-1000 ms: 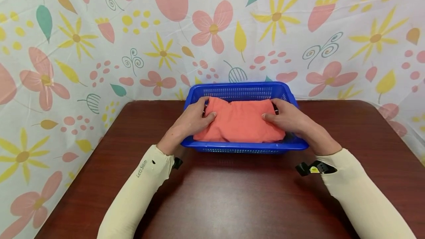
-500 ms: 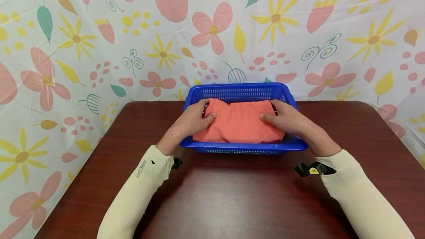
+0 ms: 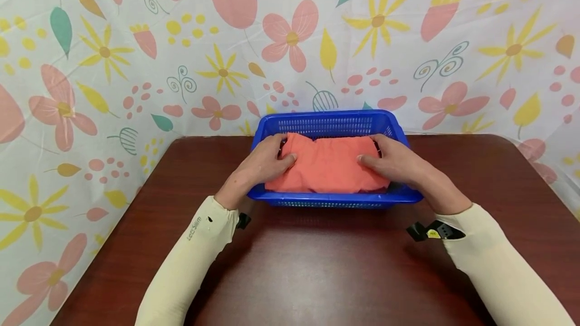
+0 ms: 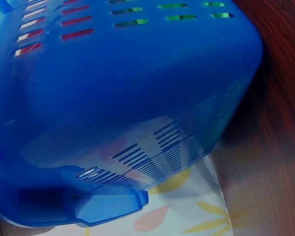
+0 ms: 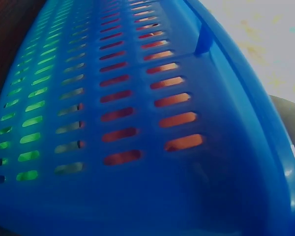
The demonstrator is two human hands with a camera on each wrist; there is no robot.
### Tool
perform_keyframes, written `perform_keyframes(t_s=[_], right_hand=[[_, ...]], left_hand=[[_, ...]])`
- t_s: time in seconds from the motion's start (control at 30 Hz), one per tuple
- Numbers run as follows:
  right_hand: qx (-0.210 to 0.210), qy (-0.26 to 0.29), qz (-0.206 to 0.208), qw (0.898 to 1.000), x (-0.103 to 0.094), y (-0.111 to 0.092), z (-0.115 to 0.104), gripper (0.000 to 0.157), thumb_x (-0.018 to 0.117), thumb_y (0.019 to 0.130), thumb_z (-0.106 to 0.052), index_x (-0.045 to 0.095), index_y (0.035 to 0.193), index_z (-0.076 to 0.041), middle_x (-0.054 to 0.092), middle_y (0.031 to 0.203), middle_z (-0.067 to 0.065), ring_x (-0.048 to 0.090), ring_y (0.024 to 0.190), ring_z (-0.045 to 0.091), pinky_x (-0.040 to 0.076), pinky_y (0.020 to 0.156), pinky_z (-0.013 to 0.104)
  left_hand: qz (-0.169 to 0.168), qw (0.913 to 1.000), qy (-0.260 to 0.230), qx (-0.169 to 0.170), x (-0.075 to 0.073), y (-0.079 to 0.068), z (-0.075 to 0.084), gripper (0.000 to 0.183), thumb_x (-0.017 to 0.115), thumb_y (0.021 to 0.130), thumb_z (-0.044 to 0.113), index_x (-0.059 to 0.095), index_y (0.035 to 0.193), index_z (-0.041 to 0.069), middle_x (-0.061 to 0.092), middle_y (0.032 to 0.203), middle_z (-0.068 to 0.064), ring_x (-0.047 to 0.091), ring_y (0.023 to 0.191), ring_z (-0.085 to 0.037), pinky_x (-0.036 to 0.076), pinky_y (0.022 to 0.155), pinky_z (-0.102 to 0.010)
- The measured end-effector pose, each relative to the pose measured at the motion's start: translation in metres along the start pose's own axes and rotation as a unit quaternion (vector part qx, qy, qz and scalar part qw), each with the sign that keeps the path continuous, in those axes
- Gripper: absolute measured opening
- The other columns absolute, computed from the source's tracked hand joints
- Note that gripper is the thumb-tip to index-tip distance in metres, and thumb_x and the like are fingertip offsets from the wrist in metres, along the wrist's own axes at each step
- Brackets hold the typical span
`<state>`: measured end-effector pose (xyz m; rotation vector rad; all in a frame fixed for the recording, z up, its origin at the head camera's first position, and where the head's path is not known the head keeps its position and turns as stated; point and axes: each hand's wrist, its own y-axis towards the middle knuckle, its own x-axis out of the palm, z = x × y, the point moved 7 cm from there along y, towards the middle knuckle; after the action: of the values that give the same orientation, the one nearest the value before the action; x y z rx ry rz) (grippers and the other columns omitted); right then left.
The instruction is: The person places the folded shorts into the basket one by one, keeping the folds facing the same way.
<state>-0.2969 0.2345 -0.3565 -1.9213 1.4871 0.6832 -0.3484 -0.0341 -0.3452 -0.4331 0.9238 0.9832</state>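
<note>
A folded orange cloth (image 3: 333,165) lies inside a blue plastic basket (image 3: 333,199), close to its top. My left hand (image 3: 267,159) grips the cloth at its left end, with the thumb on top and the fingertips down out of sight at the side. At the right end, my right hand (image 3: 394,160) holds it in the same manner. Both hands reach over the basket's side rims. The left wrist view is filled by the slotted outer wall of the basket (image 4: 137,78). In the right wrist view, orange, red and green show through the slots of the basket (image 5: 152,196).
The basket stands at the back of a dark brown wooden table (image 3: 312,265). Right behind it hangs a white cloth backdrop (image 3: 181,19) printed with flowers, which also runs along the left side. Cream sleeves (image 3: 181,265) cover both forearms.
</note>
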Motion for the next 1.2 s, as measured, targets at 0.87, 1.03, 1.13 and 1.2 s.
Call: perform_keyframes(t_s=[0.87,1.03,1.13,1.2], right_hand=[[-0.006,-0.027,-0.004,1.0,-0.006,-0.015,-0.007,0.075,0.063,0.106,-0.042,0.032,0.16,0.0,0.052,0.149,0.029,0.054,0.129,0.046,0.046,0.107,0.068],[-0.011,-0.028,-0.004,1.0,-0.008,-0.019,-0.009,0.077,0.063,0.106,-0.038,0.028,0.162,0.002,0.05,0.151,0.03,0.053,0.133,0.047,0.046,0.108,0.067],[-0.011,-0.027,-0.003,1.0,-0.008,-0.021,-0.01,0.079,0.064,0.107,-0.037,0.026,0.163,0.004,0.049,0.152,0.031,0.052,0.135,0.048,0.047,0.108,0.066],[-0.011,-0.025,-0.001,1.0,-0.009,-0.022,-0.011,0.079,0.064,0.107,-0.036,0.025,0.163,0.004,0.048,0.152,0.031,0.052,0.135,0.048,0.047,0.107,0.065]], left_hand=[[-0.025,0.9994,-0.023,0.011,-0.007,-0.012,0.007,0.06,0.067,0.105,0.027,0.048,0.156,0.001,0.061,0.146,-0.014,0.064,0.128,-0.026,0.054,0.106,-0.043],[-0.012,0.999,-0.043,-0.003,-0.013,-0.019,0.002,0.064,0.068,0.105,0.028,0.044,0.157,0.001,0.054,0.152,-0.017,0.06,0.135,-0.031,0.05,0.111,-0.048],[-0.002,0.9984,-0.056,-0.006,-0.016,-0.023,-0.002,0.064,0.067,0.105,0.027,0.043,0.158,0.001,0.054,0.152,-0.018,0.06,0.136,-0.032,0.049,0.113,-0.048],[0.007,0.998,-0.063,-0.008,-0.018,-0.025,-0.003,0.063,0.067,0.105,0.027,0.043,0.157,0.001,0.055,0.15,-0.017,0.06,0.135,-0.032,0.049,0.113,-0.047]])
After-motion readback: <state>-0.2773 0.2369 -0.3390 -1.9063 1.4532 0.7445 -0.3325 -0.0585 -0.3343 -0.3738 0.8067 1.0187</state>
